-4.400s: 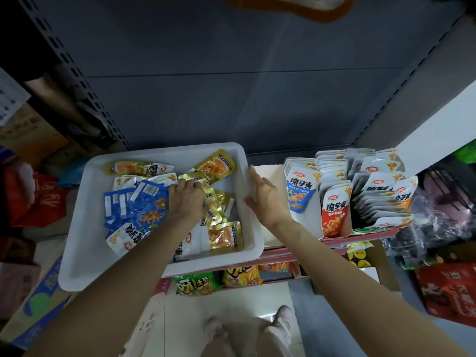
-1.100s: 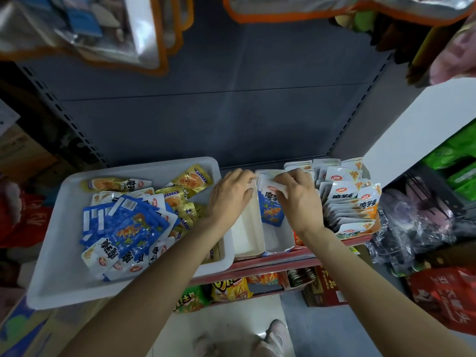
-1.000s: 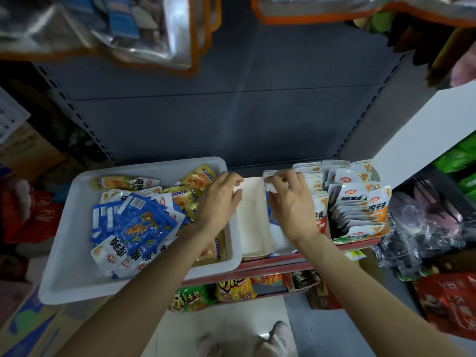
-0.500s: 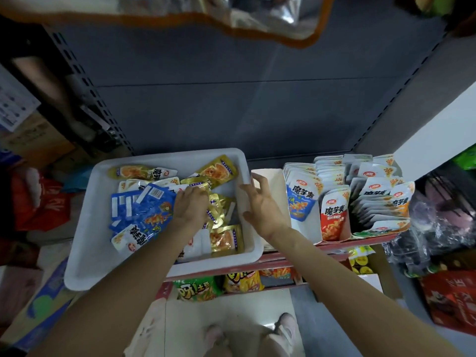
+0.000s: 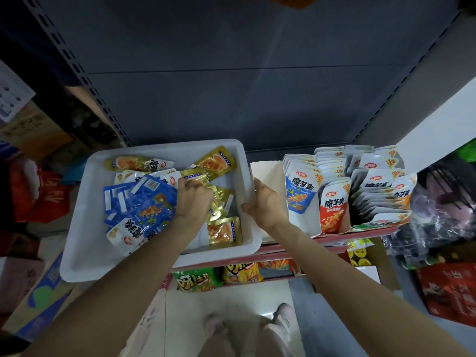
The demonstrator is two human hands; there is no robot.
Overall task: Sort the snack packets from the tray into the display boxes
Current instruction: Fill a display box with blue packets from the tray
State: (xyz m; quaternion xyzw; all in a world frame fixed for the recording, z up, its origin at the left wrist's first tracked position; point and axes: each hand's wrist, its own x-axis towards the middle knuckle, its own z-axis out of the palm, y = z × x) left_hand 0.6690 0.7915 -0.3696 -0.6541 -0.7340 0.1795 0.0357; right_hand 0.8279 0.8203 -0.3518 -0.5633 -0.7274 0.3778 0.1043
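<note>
Sorting: roughly midway, judged from tray and boxes.
Tray (image 5: 77, 253): many packets (image 5: 139, 210) left, at 9 o'clock.
Boxes (image 5: 381, 220): mostly filled, at 3 o'clock.
Left hand (image 5: 193, 199): gold packets (image 5: 216, 202) gripped.
Right hand (image 5: 265, 202): tray rim gripped.

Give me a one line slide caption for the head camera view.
Left hand picks gold packets from the white tray; right hand holds its rim beside the display boxes.
</note>
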